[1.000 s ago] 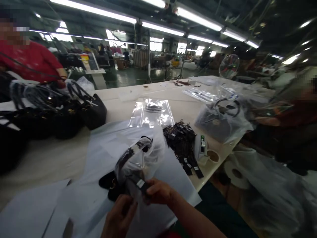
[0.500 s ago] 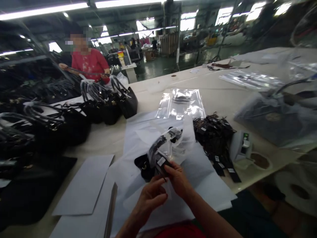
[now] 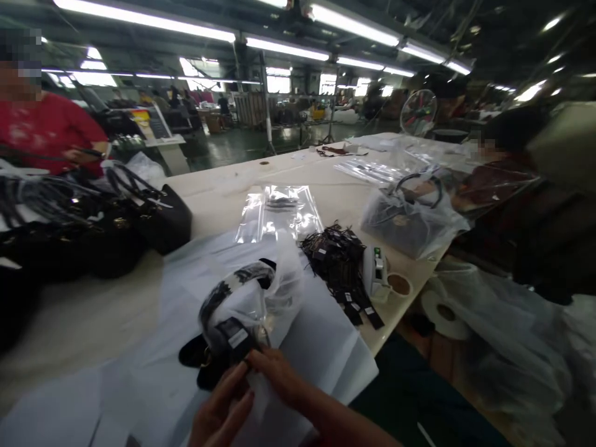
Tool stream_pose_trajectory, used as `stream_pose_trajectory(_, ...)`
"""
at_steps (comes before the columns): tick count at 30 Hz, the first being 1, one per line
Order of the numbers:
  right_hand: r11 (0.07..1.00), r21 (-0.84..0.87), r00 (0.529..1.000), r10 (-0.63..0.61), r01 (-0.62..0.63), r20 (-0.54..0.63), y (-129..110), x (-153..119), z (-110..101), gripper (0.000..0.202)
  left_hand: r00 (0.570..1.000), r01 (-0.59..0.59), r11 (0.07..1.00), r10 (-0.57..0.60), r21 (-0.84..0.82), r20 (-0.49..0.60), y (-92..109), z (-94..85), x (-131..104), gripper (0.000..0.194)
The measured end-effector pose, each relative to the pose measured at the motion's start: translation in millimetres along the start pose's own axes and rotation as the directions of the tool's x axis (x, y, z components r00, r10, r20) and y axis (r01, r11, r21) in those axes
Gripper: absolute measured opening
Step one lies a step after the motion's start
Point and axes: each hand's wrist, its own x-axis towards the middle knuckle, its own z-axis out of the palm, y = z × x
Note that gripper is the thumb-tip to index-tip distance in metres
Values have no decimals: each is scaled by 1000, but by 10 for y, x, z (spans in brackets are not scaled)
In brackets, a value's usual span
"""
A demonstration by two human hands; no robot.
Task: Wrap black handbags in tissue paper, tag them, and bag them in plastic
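A handbag wrapped in white paper and clear film lies in front of me, its film-covered handle arching up and black parts showing at the left. Against the handle's base rests a black hang tag with a white label. My right hand pinches the lower end of this tag. Closed fingers of my left hand meet the right fingertips at the same end; the exact grip there is partly hidden. White sheets lie beneath the bag.
A pile of black hang tags lies to the right, beside a small white device and a tape roll. Clear plastic bags lie beyond. Black handbags stand left. A bagged handbag stands right. Co-workers are on both sides.
My view has swung right, showing a co-worker on that side. My left fingers have come together with the right fingertips at the tag's lower end.
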Motion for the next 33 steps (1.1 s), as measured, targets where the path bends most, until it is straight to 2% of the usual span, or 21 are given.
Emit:
stream_pose_trajectory(4, 970, -202, 989, -119, 134, 83, -58, 9, -115, 37, 989, -60, 992, 45, 107, 138, 263, -22, 117, 44)
stream_pose_trajectory(7, 957, -243, 978, -123, 162, 170, -6, 58, -216, 32, 982, -111, 972, 76, 206, 174, 369, -16, 174, 35)
stream_pose_trajectory(10, 962, -244, 974, -67, 121, 218, 63, 92, -282, 28, 981, -152, 955, 113, 255, 161, 350, -4, 179, 28)
stream_pose_trajectory(15, 973, -215, 992, -60, 84, 115, 144, 126, -304, 28, 973, -230, 925, 218, 304, 71, 209, 18, 192, 23)
stream_pose_trajectory(19, 962, -245, 991, -104, 121, 80, 163, 171, -325, 27, 980, -185, 923, 200, 337, -9, 161, 52, 211, 17)
stream_pose_trajectory(22, 944, -296, 988, -124, 147, 97, 123, 212, -378, 26, 980, -151, 913, 188, 379, -62, 164, 61, 188, 16)
stream_pose_trajectory(27, 936, -320, 985, -111, 148, 132, -65, 271, -408, 27, 982, -144, 874, 183, 463, -40, 230, 33, 98, 22)
stream_pose_trajectory(30, 939, -311, 988, -131, 150, 80, -181, 328, -335, 25, 993, -89, 888, 117, 450, -34, 291, 21, 34, 24)
stream_pose_trajectory(33, 957, -272, 994, -108, 104, 0, -231, 412, -245, 25, 1000, 21, 934, -12, 356, -29, 334, 10, -66, 22)
